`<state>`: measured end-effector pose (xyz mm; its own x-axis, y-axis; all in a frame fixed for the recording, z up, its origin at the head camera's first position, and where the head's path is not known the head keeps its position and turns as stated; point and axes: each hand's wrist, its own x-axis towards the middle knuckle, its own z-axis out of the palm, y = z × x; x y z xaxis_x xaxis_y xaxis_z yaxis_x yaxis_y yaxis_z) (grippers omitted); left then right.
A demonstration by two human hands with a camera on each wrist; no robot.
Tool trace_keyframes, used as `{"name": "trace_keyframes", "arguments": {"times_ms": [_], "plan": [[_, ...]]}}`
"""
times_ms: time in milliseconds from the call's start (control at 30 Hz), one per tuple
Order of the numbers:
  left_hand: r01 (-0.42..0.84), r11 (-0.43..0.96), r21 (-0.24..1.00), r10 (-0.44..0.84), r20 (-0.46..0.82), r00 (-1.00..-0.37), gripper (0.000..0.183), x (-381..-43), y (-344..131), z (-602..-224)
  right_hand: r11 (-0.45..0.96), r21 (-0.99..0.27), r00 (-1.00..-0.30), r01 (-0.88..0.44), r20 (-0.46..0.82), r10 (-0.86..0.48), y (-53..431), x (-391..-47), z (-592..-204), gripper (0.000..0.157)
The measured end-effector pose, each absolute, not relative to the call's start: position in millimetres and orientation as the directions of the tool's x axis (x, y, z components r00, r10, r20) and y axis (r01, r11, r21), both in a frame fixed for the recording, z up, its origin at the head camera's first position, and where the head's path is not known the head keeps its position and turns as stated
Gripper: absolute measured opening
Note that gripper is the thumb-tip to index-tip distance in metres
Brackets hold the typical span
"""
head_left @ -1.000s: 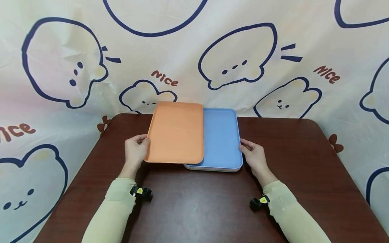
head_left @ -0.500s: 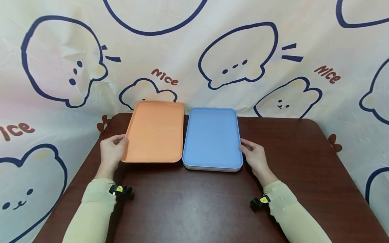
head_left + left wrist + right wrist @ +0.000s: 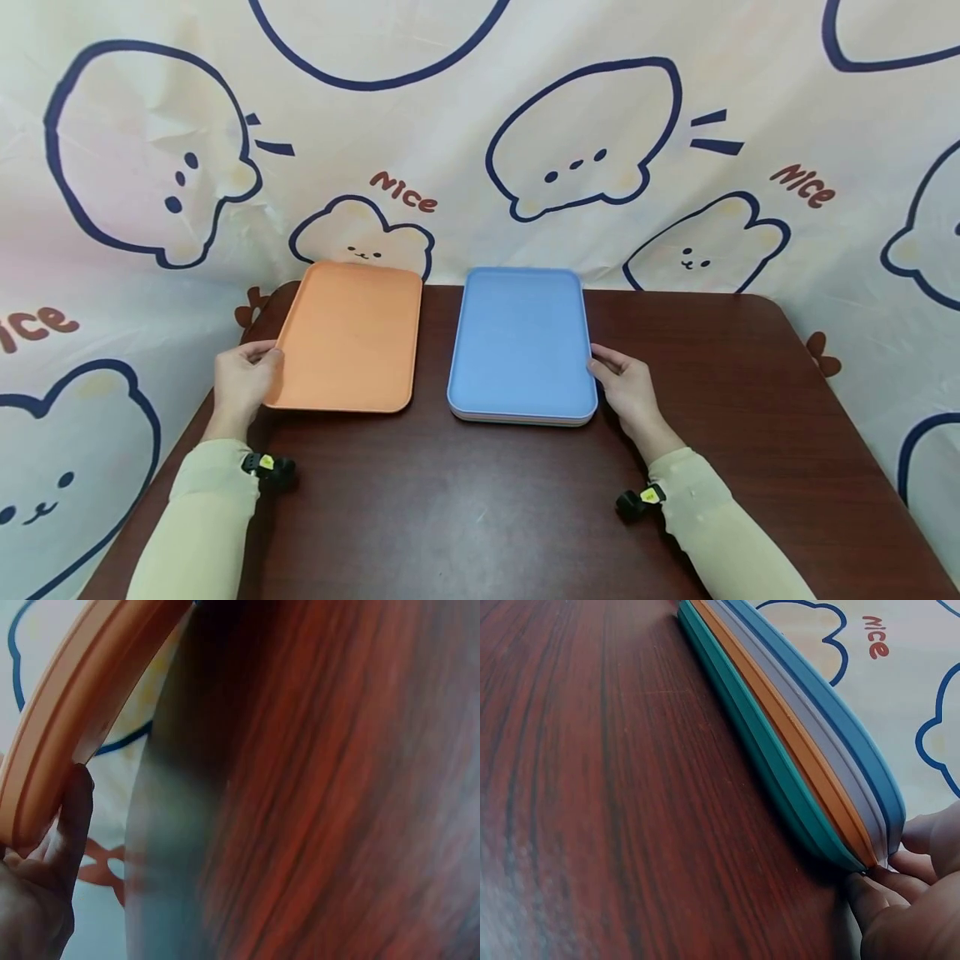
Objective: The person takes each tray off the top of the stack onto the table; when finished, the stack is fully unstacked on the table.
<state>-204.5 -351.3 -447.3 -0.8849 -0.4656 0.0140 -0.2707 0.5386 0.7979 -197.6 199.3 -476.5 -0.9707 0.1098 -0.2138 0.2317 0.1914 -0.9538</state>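
Left hand (image 3: 243,379) is pinching the orange tray (image 3: 347,337) by its left edge, a finger supporting it from beneath in the left wrist view. Right hand (image 3: 628,396) is gripping the right side of the stack (image 3: 522,343), thumb near the top. Just changed: the orange tray, a second ago overlapping the stack, is now lying well over to the left, with bare table (image 3: 450,500) showing between. The blue tray (image 3: 881,791) is topping the stack, fully uncovered; lilac (image 3: 859,799), orange (image 3: 832,802) and teal (image 3: 810,817) layers are sitting below it. Judging by this, the parting is looking complete. The tray is seemingly being held clear of the table, so the putting-down is probably still pending. The right hand is likely steadying the stack.
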Motion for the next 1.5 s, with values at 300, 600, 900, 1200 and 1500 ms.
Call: {"name": "trace_keyframes", "arguments": {"times_ms": [300,600,900,1200,1500], "plan": [[-0.367,0.463,0.807,-0.551,-0.062,-0.832,0.045,-213,-368,-459,0.204,-0.949,-0.969,0.24,-0.221,0.113,200,-198,-475,0.047],[-0.438,0.406,0.802,-0.58,-0.144,-0.802,0.041,-216,-372,-467,0.215,-0.947,-0.969,0.238,-0.217,0.12,199,-197,-476,0.047],[-0.467,0.343,0.815,-0.605,-0.189,-0.774,0.043,-216,-383,-469,0.22,-0.946,-0.969,0.238,-0.216,0.117,198,-199,-479,0.047],[-0.473,0.375,0.797,-0.609,-0.173,-0.774,0.044,-226,-387,-472,0.2,-0.947,-0.965,0.251,-0.227,0.133,200,-197,-478,0.047],[-0.445,0.475,0.759,-0.565,-0.125,-0.816,0.044,-223,-392,-471,0.211,-0.948,-0.969,0.239,-0.218,0.117,200,-198,-476,0.047]]}}
